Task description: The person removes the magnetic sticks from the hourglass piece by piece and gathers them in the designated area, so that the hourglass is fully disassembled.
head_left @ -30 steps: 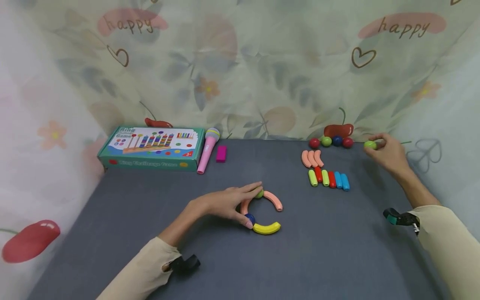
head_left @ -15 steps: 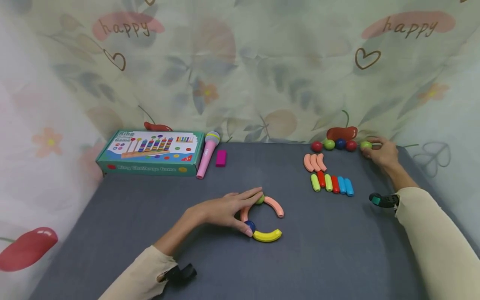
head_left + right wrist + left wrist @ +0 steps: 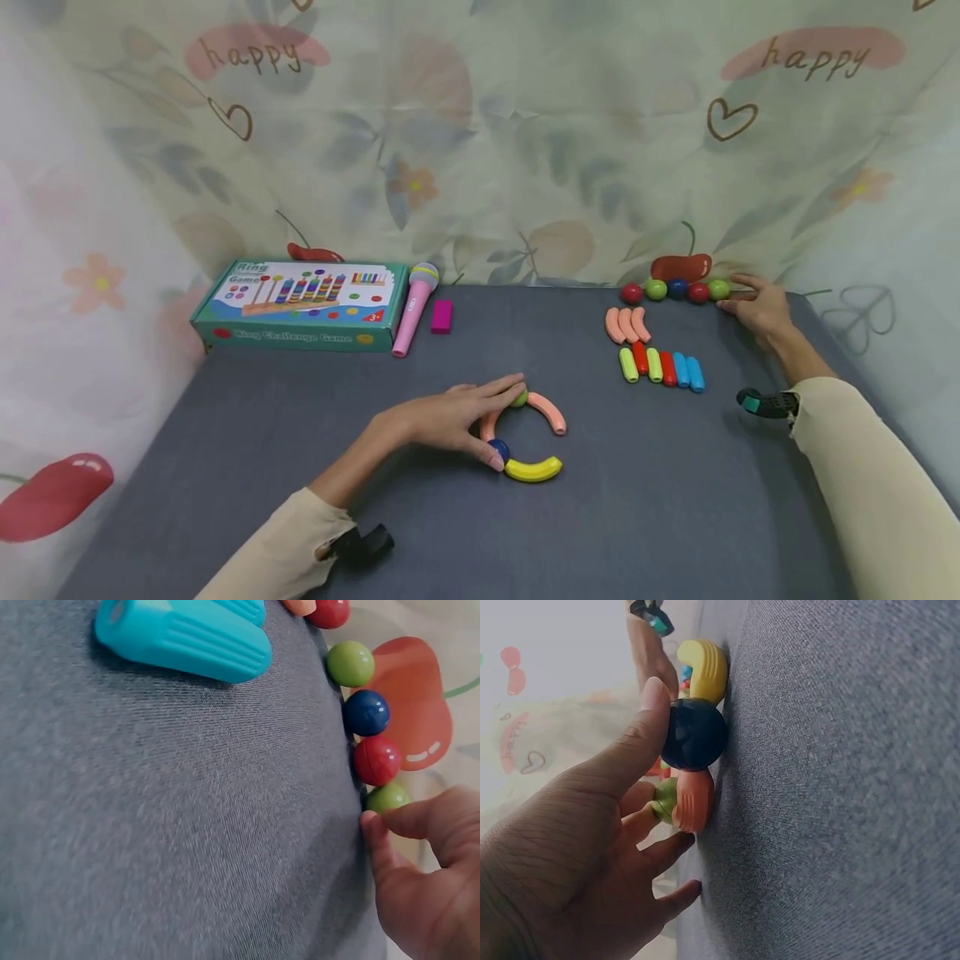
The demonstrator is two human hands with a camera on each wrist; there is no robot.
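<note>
My left hand (image 3: 442,419) is spread over a partial ring of pieces on the grey table. Its thumb rests against a blue ball (image 3: 695,735), and fingers lie by a green ball (image 3: 519,399). A pink curved piece (image 3: 694,801) sits between them, partly hidden in the head view. Another pink curved piece (image 3: 547,413) extends from the green ball; a yellow curved piece (image 3: 533,470) extends from the blue one. At the back right, my right hand (image 3: 763,312) has its fingertips at a green ball (image 3: 388,797), which ends a row beside a red ball (image 3: 377,760).
The row continues with blue (image 3: 677,289), green (image 3: 656,290) and red (image 3: 632,293) balls. Nearer lie pink curved pieces (image 3: 626,325) and several short sticks, including a blue one (image 3: 696,375). Back left are a game box (image 3: 300,304), pink microphone (image 3: 416,308) and magenta block (image 3: 442,317).
My right hand has moved left, bringing the pinched green ball to the row's end; its fingers have since loosened from it. My left hand stays at the partial ring.
</note>
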